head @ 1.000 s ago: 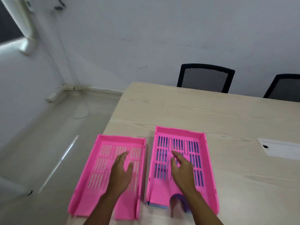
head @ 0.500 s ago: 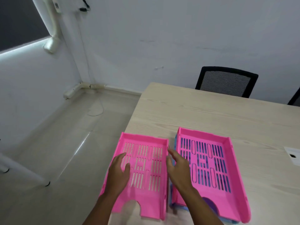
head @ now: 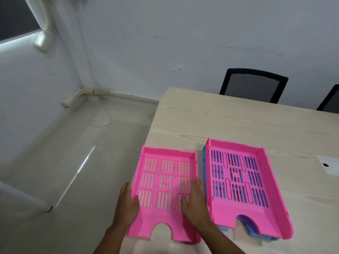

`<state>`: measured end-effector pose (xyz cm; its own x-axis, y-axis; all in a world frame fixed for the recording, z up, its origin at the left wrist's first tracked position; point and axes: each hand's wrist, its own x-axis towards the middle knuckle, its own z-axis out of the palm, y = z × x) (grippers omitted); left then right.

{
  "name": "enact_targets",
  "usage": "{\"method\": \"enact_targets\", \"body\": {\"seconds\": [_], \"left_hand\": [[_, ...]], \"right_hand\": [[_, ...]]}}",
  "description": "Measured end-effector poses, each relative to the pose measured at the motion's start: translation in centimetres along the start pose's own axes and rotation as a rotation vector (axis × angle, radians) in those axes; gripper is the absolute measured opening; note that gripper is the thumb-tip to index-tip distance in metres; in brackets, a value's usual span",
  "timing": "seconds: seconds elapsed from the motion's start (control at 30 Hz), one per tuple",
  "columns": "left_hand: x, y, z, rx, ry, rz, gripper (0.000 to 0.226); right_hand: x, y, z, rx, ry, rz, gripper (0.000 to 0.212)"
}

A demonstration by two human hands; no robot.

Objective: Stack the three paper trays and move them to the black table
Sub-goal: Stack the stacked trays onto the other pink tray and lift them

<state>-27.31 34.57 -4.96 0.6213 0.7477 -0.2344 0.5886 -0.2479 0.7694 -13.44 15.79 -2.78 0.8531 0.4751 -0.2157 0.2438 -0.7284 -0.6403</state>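
A single pink paper tray (head: pixel 166 182) lies at the left edge of the light wooden table (head: pixel 229 121). My left hand (head: pixel 127 202) grips its left wall and my right hand (head: pixel 194 200) grips its right wall, thumbs inside on the slotted floor. Just to the right, a second pink tray (head: pixel 238 180) sits nested on a blue tray (head: pixel 256 233), whose edge shows below and at the left. No black table is in view.
Two black mesh chairs (head: pixel 253 85) stand behind the table's far side. A white plate with a dark hole (head: pixel 330 165) is set into the tabletop at the right. The table's left edge drops to a pale tiled floor (head: pixel 64 162), with a white table leg (head: pixel 23 197) there.
Both hands have moved from hovering above the trays to the side walls of the left pink tray and closed on them. The view has shifted left.
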Motion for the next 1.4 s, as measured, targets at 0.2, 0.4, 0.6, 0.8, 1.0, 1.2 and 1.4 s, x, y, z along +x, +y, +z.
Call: {"method": "enact_targets", "body": {"seconds": [0.2, 0.4, 0.6, 0.8, 1.0, 1.2, 1.4], "left_hand": [[0.1, -0.8, 0.6, -0.074, -0.059, -0.062, 0.053], [0.1, -0.7, 0.1, -0.136, -0.092, -0.102, 0.050], [-0.2, -0.3, -1.9, -0.236, -0.070, -0.121, 0.040], [-0.1, 2.2, -4.2, -0.346, -0.019, -0.032, 0.034], [-0.7, 6.8, -3.9, -0.423, -0.037, 0.062, 0.038], [-2.0, 12.3, -0.1, -0.445, -0.126, 0.156, 0.049], [-4.2, 17.3, 5.8, -0.464, -0.202, 0.217, 0.059]], "right_hand": [[-0.1, 1.0, 0.4, 0.101, -0.031, 0.117, 0.091], [-0.1, 1.2, 0.4, 0.140, -0.002, 0.161, 0.086], [0.2, -0.4, -0.3, 0.215, 0.111, 0.025, 0.073], [0.6, -3.1, -3.6, 0.383, 0.146, -0.026, 0.064], [0.8, -2.4, -9.5, 0.563, 0.188, -0.009, 0.056], [0.8, 1.8, -16.6, 0.606, 0.207, -0.072, 0.057], [0.8, 8.2, -22.1, 0.614, 0.208, -0.059, 0.063]]}}
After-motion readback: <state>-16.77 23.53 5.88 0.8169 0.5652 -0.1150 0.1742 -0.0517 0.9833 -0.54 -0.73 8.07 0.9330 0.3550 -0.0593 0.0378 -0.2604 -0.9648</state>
